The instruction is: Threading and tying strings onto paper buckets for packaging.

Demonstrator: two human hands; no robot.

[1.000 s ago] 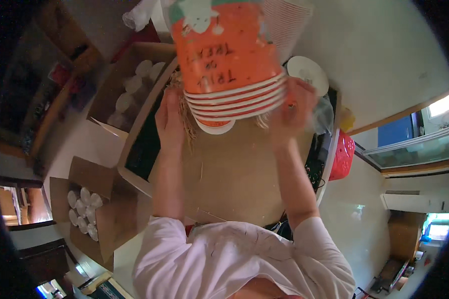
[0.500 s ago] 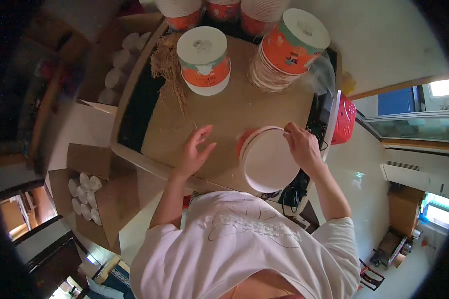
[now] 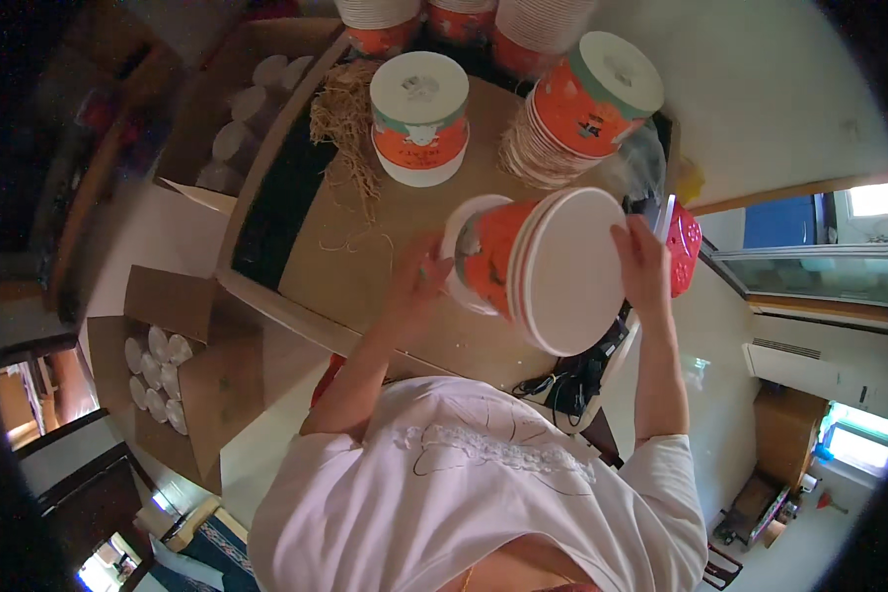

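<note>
My right hand (image 3: pixel 644 259) grips the rim of a small stack of nested paper tubs (image 3: pixel 498 259), orange with a wide white mouth turned toward me. The stack lies tilted on its side above the table. My left hand (image 3: pixel 422 276), smeared by motion, is at the stack's narrow end; its fingers cannot be made out. A white round rim (image 3: pixel 485 203) shows behind that end; what it belongs to is partly hidden. Farther back, an upside-down orange and green tub (image 3: pixel 419 148) stands on cardboard, and another stack of tubs (image 3: pixel 587 104) leans at right.
Tan fibre strands (image 3: pixel 345 128) lie on the cardboard-covered table (image 3: pixel 326 257). More tub stacks (image 3: pixel 543 39) line the far edge. Black cables (image 3: pixel 567 385) and a red basket (image 3: pixel 683 247) are at right. Left of the table, an open carton (image 3: pixel 202 395) holds several white rolled items.
My right hand has raised the tub stack and tilted it, so more of its orange side shows. The left hand has moved right, to its narrow end.
</note>
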